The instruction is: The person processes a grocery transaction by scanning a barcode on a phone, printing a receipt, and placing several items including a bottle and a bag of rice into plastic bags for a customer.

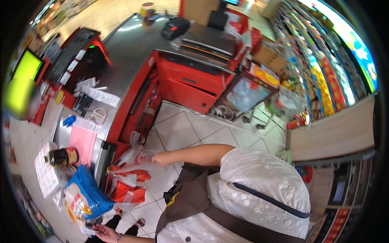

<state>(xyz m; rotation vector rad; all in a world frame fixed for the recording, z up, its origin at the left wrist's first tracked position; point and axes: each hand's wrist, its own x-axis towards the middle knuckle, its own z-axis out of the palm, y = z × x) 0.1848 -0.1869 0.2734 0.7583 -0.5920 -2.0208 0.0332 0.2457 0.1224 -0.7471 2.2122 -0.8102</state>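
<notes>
My right hand (pixel 162 159) is closed on a thin clear plastic bag (pixel 136 158) with red print, beside the checkout counter's end. Just below hang plastic bags with red-orange pieces (pixel 130 192). My left hand (pixel 104 233), with a bracelet at its wrist, is at the bottom left; its fingers pinch a small white slip (pixel 87 230). Above that hand lies a plump blue-and-white printed package (pixel 88 193). A dark bottle (pixel 63 156) with a label lies on its side near a white printed multipack (pixel 48 174). A pink sheet (pixel 82 142) lies on the metal counter.
Scissors (pixel 98 116), paper slips (pixel 103 96) and a blue object (pixel 69 121) are on the counter (pixel 121 60). A keyboard (pixel 71 53) and screen stand left. Red cabinets (pixel 188 91), cables and a box stand ahead; stocked shelves are right. Sandalled feet (pixel 141 222) show below.
</notes>
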